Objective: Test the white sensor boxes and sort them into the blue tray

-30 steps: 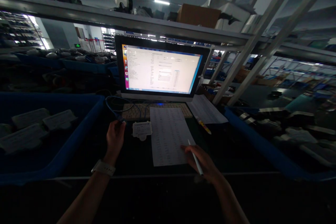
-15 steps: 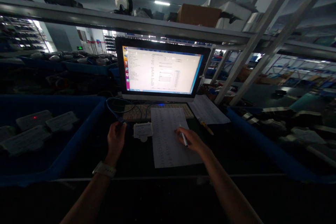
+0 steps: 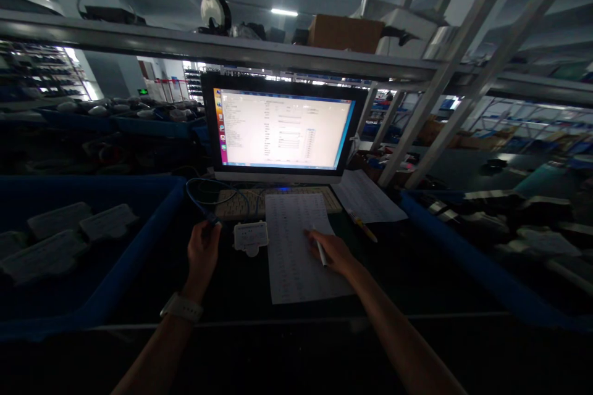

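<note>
My left hand (image 3: pixel 204 251) is closed around the end of a blue cable (image 3: pixel 198 205), which loops back toward the keyboard. Just right of it, a small white labelled box (image 3: pixel 251 236) lies flat on the dark bench. My right hand (image 3: pixel 332 252) grips a white pen (image 3: pixel 321 253) and rests on a printed sheet (image 3: pixel 291 271) covered in rows of text. The sheet overlaps the front of a keyboard (image 3: pixel 236 203). Whether the pen's tip touches the paper is too dark to tell.
A lit monitor (image 3: pixel 285 129) stands behind the keyboard. To the left, a blue bin (image 3: pixel 152 222) holds several white labelled boxes; another blue bin (image 3: pixel 445 253) is at right. A yellow pen-like tool (image 3: pixel 364 226) lies near a second paper (image 3: pixel 370 197). Overhead runs a loaded shelf (image 3: pixel 259 49).
The view has tilted slightly, so everything sits a little lower. The red light on a box in the left bin no longer shows. Both hands keep their holds.
</note>
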`<state>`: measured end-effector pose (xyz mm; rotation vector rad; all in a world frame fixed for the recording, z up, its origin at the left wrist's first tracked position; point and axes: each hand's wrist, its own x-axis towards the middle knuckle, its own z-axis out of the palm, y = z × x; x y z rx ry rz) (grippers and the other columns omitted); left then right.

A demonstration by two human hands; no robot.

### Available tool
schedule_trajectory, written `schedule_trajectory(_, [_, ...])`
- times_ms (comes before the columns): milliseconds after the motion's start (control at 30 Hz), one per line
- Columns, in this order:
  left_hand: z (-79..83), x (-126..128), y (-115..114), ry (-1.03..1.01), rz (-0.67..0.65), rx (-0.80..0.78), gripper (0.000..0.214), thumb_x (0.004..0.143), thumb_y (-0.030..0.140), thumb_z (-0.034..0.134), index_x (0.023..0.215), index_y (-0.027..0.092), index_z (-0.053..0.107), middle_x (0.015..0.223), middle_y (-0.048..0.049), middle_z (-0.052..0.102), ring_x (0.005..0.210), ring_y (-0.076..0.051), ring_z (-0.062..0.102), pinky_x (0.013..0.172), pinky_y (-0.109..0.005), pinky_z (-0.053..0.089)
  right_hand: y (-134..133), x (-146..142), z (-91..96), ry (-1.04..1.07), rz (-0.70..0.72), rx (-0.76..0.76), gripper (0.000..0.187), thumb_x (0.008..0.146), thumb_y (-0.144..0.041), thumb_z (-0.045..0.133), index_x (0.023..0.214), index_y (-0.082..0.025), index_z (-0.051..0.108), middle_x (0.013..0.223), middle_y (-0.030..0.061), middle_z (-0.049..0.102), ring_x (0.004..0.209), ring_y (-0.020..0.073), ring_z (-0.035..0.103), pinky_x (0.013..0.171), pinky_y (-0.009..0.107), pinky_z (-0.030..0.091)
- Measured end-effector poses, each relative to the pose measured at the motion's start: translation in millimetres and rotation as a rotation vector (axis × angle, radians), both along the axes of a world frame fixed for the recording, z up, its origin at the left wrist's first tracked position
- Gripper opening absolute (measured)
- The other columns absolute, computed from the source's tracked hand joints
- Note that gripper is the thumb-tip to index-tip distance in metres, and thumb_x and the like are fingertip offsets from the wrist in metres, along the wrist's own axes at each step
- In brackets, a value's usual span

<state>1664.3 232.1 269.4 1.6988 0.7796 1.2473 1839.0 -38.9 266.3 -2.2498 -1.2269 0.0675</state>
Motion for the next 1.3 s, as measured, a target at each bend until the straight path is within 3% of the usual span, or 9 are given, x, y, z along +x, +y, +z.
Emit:
schedule_trajectory(200, [-3.2,0.5,2.1,-0.045,-0.020,-0.040,0.038,0.065,0.053,0.063,0.081,0.019,0.057,0.081,-0.0068,0.068,0.075,-0.022,0.065,0.064,-0.035,0.053,-8.3,-5.0,-4.4,0.013,0.036,0.028,0.020,0.076,-0.021,0.054,0.093,-0.024,0.064,0.082,0.0034,0.071,0.067,0.0183,0.065,0.059,0.026,0.044])
schedule_trajectory(367, [-8.0,0.5,4.1,-0.075,-0.064,-0.123,0.043,0.064,0.054,0.066,0.086,0.018,0.057,0.082,-0.0070,0.068,0.077,-0.022,0.066,0.068,-0.036,0.054,-12.2,-11.2,-5.2,-0.005,0.040,0.010,0.029,0.077,-0.023,0.052,0.104,-0.023,0.063,0.080,0.0030,0.070,0.066,0.0177,0.064,0.059,0.027,0.043])
schedule_trajectory(633, [-11.7,0.1,6.0,-0.099,-0.066,-0.100,0.048,0.062,0.060,0.065,0.086,0.019,0.058,0.086,-0.0088,0.068,0.080,-0.025,0.066,0.071,-0.039,0.055,-7.9,-17.6,-3.7,-0.048,0.001,-0.031,0.035,0.077,-0.021,0.049,0.108,-0.021,0.063,0.083,0.0056,0.071,0.068,0.0191,0.065,0.059,0.028,0.045])
schedule_trajectory(867, [-12.4,1.9,5.9,-0.118,-0.078,-0.126,0.046,0.062,0.058,0.066,0.086,0.019,0.058,0.085,-0.0088,0.068,0.083,-0.026,0.067,0.074,-0.040,0.055,-4.9,-16.9,-8.6,-0.082,-0.011,0.025,0.035,0.078,-0.020,0.048,0.110,-0.020,0.063,0.084,0.0070,0.070,0.069,0.0200,0.065,0.063,0.030,0.048])
schedule_trajectory(967, [-13.1,4.0,7.2,-0.123,-0.070,-0.150,0.048,0.059,0.059,0.066,0.084,0.019,0.058,0.086,-0.0091,0.069,0.084,-0.027,0.067,0.075,-0.041,0.055,-1.6,-14.9,-12.9,-0.140,-0.047,0.059,0.034,0.078,-0.020,0.051,0.109,-0.021,0.064,0.089,0.0084,0.069,0.081,0.0224,0.065,0.073,0.033,0.050])
schedule_trajectory(1100, [-16.7,5.5,9.8,-0.118,-0.058,-0.173,0.055,0.056,0.064,0.066,0.087,0.018,0.059,0.087,-0.0091,0.069,0.084,-0.028,0.067,0.076,-0.042,0.054,0.5,-10.3,-20.0,-0.167,0.019,0.094,0.044,0.078,-0.037,0.061,0.119,-0.020,0.059,0.121,0.0125,0.061,0.116,0.0300,0.053,0.097,0.045,0.044])
schedule_trajectory(1300, [-23.2,4.8,12.7,-0.085,-0.036,-0.137,0.058,0.059,0.066,0.063,0.090,0.017,0.061,0.090,-0.0103,0.069,0.086,-0.028,0.066,0.078,-0.044,0.053,0.2,-3.4,-27.2,-0.182,0.091,0.052,0.049,0.080,-0.042,0.059,0.123,-0.019,0.054,0.122,0.0145,0.061,0.113,0.0284,0.056,0.096,0.047,0.046])
